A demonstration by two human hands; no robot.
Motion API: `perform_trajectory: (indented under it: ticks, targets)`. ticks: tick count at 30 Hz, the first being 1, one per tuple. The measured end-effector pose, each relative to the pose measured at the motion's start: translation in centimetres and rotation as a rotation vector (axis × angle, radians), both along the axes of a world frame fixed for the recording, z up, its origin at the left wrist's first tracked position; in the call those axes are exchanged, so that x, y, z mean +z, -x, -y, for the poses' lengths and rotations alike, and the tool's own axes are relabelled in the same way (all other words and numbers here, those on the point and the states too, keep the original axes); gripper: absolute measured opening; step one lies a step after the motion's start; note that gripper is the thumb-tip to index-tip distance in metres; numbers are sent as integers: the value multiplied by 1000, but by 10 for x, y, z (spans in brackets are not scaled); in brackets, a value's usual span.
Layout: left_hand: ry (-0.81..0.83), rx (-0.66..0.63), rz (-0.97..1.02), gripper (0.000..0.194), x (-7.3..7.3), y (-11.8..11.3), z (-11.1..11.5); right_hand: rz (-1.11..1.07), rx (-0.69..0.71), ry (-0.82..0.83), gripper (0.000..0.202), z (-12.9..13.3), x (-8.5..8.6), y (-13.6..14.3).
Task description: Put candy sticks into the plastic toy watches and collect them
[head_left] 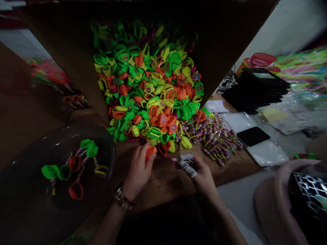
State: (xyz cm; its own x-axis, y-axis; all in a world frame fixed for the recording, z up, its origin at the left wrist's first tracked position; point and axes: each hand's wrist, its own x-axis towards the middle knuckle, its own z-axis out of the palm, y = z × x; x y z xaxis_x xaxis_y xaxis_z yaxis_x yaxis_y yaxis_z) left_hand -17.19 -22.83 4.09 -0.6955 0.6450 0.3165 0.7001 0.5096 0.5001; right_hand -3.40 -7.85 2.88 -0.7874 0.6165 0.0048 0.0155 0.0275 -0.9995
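Note:
My left hand (140, 166) pinches an orange toy watch (151, 152) at the front of a big heap of toy watches (155, 92) in green, yellow and orange. My right hand (198, 170), its thumb and a finger wrapped in pale patterned tape, grips a thin wrapped candy roll (174, 159) whose tip points left toward the watch. The two are apart. Right of the heap lies a pile of similar candy rolls (217, 137). In the dark basin (102, 131) at left, several toy watches (76, 191) have candy rolls attached.
A large open cardboard box (227, 44) on its side holds the heap, which spills onto the wooden table (163, 189). At right are a black phone-like slab (253, 136) on clear plastic bags, a stack of black trays (258, 86) and a pale tub (270, 194).

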Motion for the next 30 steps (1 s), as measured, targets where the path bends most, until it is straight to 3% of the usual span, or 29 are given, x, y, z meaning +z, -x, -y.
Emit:
perform_trajectory:
  ticks: [1, 3, 6, 9, 14, 24, 27, 30]
  targets:
    - [-56, -58, 29, 38, 7, -7, 1, -53, 7, 102, 28, 5, 8, 3]
    - [-144, -142, 61, 38, 19, -17, 4, -115, 14, 111, 28, 12, 25, 6]
    - [-180, -183, 20, 37, 31, -25, 6, -122, 98, -198, 23, 16, 43, 3]
    - [-160, -210, -32, 37, 39, -29, 7, -58, 198, -527, 26, 19, 50, -6]
    - [-154, -226, -121, 37, 48, -34, 7, 126, 182, -847, 33, 35, 48, -12]
    - [-215, -214, -121, 33, 46, -43, 11, 557, -13, -1533, 18, 54, 59, 5]
    - [-167, -177, -67, 33, 47, -43, 19, 434, 85, -1567, 19, 47, 53, 9]
    - [-55, -204, -96, 34, 51, -45, 32, 207, 228, -1542, 19, 41, 34, 7]
